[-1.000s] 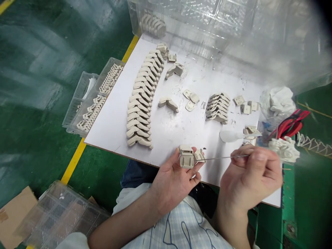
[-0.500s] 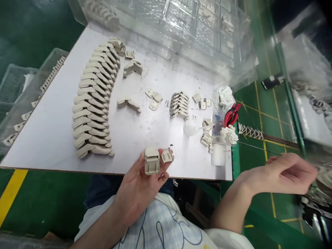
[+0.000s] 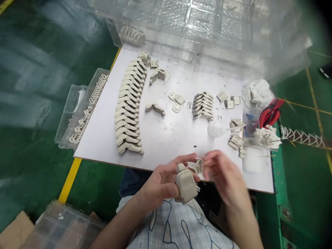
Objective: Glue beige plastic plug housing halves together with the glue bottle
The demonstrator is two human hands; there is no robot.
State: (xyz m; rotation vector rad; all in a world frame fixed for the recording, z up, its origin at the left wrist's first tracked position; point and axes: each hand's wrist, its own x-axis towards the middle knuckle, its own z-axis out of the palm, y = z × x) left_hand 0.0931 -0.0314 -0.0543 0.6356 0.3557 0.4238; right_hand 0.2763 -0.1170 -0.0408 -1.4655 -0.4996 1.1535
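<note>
Beige block (image 3: 187,185)'s clamped in your left hand (image 3: 161,185), probably angled for a look. Can't tell if your blurry right hand (image 3: 225,176)'s fingers grip the small piece (image 3: 199,166). Beyond, the worktop (image 3: 163,140)'s long row (image 3: 128,109) nests tightly, likely saving space.

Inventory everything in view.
Board: 1, white, centre
Long row: 1, beige, board left
Short row: 1, beige, board right
Angled parts: 2, beige, between rows
Flat pieces: 3, beige, between rows
Small pieces: 3, beige, beside short row
Edge pieces: unclear, beige, board's right edge
Bottle: 1, white, near edge pieces
Tub: 1, white, near corner
Wads: 2, white, far right
Bundle: 1, red-black, between wads
Trays: several, clear, left and beyond board
Cardboard: 1, brown, lower left
Larger piece: 1, beige, held
Smaller piece: 1, beige, beside larger
Left hand: 1, bare, centre
Right hand: 1, bare, lower right
</note>
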